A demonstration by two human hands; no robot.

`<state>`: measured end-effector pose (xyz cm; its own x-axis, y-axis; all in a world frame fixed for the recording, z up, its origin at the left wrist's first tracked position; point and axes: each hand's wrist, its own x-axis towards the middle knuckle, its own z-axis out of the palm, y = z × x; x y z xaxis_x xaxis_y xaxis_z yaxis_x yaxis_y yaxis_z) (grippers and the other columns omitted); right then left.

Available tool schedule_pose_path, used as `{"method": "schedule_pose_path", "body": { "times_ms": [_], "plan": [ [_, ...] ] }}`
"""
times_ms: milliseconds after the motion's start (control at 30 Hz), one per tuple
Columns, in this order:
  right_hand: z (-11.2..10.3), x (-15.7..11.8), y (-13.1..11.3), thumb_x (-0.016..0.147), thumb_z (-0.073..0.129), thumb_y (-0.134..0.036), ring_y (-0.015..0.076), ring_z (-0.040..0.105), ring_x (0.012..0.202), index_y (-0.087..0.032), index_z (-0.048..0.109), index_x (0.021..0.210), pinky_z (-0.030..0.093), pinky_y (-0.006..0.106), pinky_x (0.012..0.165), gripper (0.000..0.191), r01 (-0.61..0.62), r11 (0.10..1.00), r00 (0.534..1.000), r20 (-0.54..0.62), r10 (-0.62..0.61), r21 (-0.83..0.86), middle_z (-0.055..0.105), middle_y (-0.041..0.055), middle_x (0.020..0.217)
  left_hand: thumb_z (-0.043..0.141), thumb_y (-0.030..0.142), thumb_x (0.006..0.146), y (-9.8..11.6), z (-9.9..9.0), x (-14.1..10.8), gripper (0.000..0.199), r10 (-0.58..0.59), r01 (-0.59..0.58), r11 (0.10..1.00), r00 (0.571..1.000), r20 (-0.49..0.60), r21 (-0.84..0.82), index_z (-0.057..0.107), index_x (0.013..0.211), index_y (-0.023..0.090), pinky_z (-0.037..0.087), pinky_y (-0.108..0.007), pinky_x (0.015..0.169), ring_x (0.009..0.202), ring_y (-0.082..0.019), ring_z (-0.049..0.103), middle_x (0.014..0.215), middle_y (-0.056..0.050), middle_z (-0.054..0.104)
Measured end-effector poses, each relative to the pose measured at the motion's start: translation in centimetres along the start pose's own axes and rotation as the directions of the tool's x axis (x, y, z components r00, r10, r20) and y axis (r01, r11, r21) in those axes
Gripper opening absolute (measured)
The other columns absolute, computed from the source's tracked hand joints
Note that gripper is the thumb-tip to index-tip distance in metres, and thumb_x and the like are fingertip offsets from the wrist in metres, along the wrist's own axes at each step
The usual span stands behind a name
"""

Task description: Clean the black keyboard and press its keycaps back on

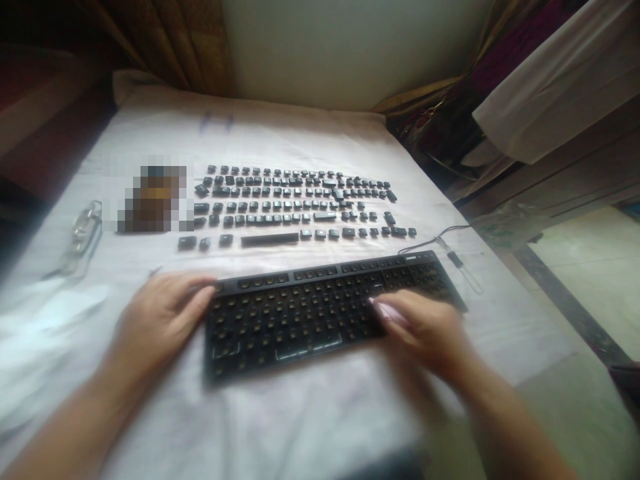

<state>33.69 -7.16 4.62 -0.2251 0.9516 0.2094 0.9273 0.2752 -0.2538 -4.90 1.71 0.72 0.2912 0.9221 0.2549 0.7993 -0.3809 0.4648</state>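
White cloth (pixel 310 133) spreads before you; a black keyboard (pixel 305 320), its key sockets exposed, is between your hands.
Your left hand (pixel 167 303) grips the keyboard's upper left corner; your right hand (pixel 425 327), over its right half, curls around a blurred pale thing (pixel 393 313); beyond lie a long keycap (pixel 270 240) and rows of small black keycaps (pixel 277 192).

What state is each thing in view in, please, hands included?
keycaps: loose, set out in rows
keyboard: keycaps off where visible
left hand: at the keyboard's far left corner
right hand: over the keyboard, fingers curled
cable: lying slack
cloth: spread, slightly wrinkled
glasses: lying on the cloth, blurred
pixelated thing: cannot tell
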Motion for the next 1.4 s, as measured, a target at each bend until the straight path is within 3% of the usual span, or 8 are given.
{"method": "schedule_pose_path", "body": {
  "times_ms": [200, 533, 667, 800, 1000, 1200, 1300, 1400],
  "plan": [
    [0.5, -0.2, 0.2, 0.087, 0.057, -0.02, 0.015, 0.068, 0.061, -0.022, 0.073, 0.092, 0.046, 0.022, 0.055, 0.016, 0.069, 0.995, 0.994, 0.087, -0.063, -0.069, 0.074, 0.0027, 0.076, 0.045, 0.053, 0.094, 0.1, -0.1, 0.1, 0.039, 0.015, -0.015, 1.0, 1.0, 0.002, -0.006, 0.07, 0.102, 0.024, 0.048, -0.037, 0.088, 0.094, -0.024, 0.064, 0.1, -0.004, 0.073],
    [-0.7, 0.3, 0.3, 0.089, 0.055, -0.023, 0.0176, 0.073, 0.07, -0.021, 0.073, 0.091, 0.054, 0.025, 0.062, 0.019, -0.011, 0.999, 1.0, -0.003, 0.011, 0.042, 0.078, 0.0059, 0.084, 0.046, 0.052, 0.094, 0.0, 0.0, 0.1, 0.038, 0.011, -0.011, 1.0, 1.0, 0.008, 0.006, 0.07, 0.103, 0.024, 0.047, -0.038, 0.088, 0.095, -0.024, 0.064, 0.1, -0.004, 0.073],
    [0.3, 0.6, 0.0, 0.087, 0.056, -0.021, 0.0174, 0.073, 0.07, -0.022, 0.074, 0.09, 0.055, 0.025, 0.063, 0.018, -0.011, 0.999, 0.998, 0.06, 0.009, 0.032, 0.078, 0.0056, 0.085, 0.046, 0.052, 0.093, 0.0, 0.0, 0.1, 0.038, -0.001, 0.001, 1.0, 1.0, 0.003, -0.01, 0.07, 0.103, 0.024, 0.048, -0.037, 0.088, 0.094, -0.024, 0.064, 0.098, -0.004, 0.073],
    [-0.9, 0.1, 0.1, 0.086, 0.057, -0.023, 0.0172, 0.072, 0.066, -0.023, 0.074, 0.086, 0.054, 0.024, 0.058, 0.017, -0.058, 0.994, 0.994, 0.101, 0.049, 0.092, 0.078, 0.0037, 0.079, 0.047, 0.052, 0.092, 0.0, 0.0, 0.1, 0.038, 0.003, -0.003, 1.0, 1.0, 0.003, -0.022, 0.071, 0.103, 0.024, 0.048, -0.037, 0.088, 0.094, -0.024, 0.065, 0.1, -0.004, 0.074],
    [-3.5, -0.7, -0.1, 0.09, 0.06, -0.033, 0.0183, 0.072, 0.067, -0.022, 0.072, 0.082, 0.056, 0.025, 0.059, 0.017, -0.203, 0.943, 0.972, -0.064, 0.226, 0.264, 0.077, 0.0044, 0.079, 0.046, 0.053, 0.093, 0.1, -0.1, 0.1, 0.038, -0.009, 0.009, 1.0, 1.0, 0.006, -0.026, 0.07, 0.102, 0.025, 0.048, -0.038, 0.09, 0.095, -0.025, 0.065, 0.1, -0.005, 0.074],
    [-1.5, -0.3, 1.1, 0.09, 0.059, -0.044, 0.0158, 0.062, 0.052, -0.024, 0.065, 0.065, 0.047, 0.026, 0.05, 0.032, -0.244, 0.956, 0.954, -0.136, 0.267, 0.164, 0.067, 0.0008, 0.06, 0.047, 0.047, 0.094, 0.5, -0.3, -0.1, 0.033, 0.083, -0.076, 0.994, 0.992, -0.09, 0.083, 0.066, 0.11, 0.025, 0.047, -0.042, 0.093, 0.103, -0.028, 0.065, 0.106, -0.008, 0.073],
    [-0.7, 0.2, 2.1, 0.085, 0.058, -0.032, 0.0172, 0.067, 0.059, -0.025, 0.072, 0.078, 0.05, 0.027, 0.055, 0.018, -0.25, 0.964, 0.951, -0.161, 0.263, 0.096, 0.073, 0.0009, 0.069, 0.046, 0.044, 0.096, 0.9, -0.2, -0.3, 0.031, 0.118, -0.109, 0.989, 0.988, -0.096, 0.099, 0.065, 0.111, 0.024, 0.046, -0.043, 0.096, 0.104, -0.028, 0.065, 0.109, -0.009, 0.073],
    [-0.6, 0.9, 2.4, 0.08, 0.056, -0.019, 0.0176, 0.071, 0.07, -0.026, 0.076, 0.094, 0.053, 0.027, 0.062, 0.026, -0.161, 0.987, 0.984, -0.073, 0.161, 0.012, 0.077, 0.0019, 0.085, 0.045, 0.043, 0.097, 1.1, 0.1, -0.5, 0.031, 0.122, -0.113, 0.989, 0.989, -0.089, 0.097, 0.065, 0.111, 0.023, 0.044, -0.047, 0.101, 0.105, -0.028, 0.064, 0.109, -0.01, 0.073]
  ]
}}
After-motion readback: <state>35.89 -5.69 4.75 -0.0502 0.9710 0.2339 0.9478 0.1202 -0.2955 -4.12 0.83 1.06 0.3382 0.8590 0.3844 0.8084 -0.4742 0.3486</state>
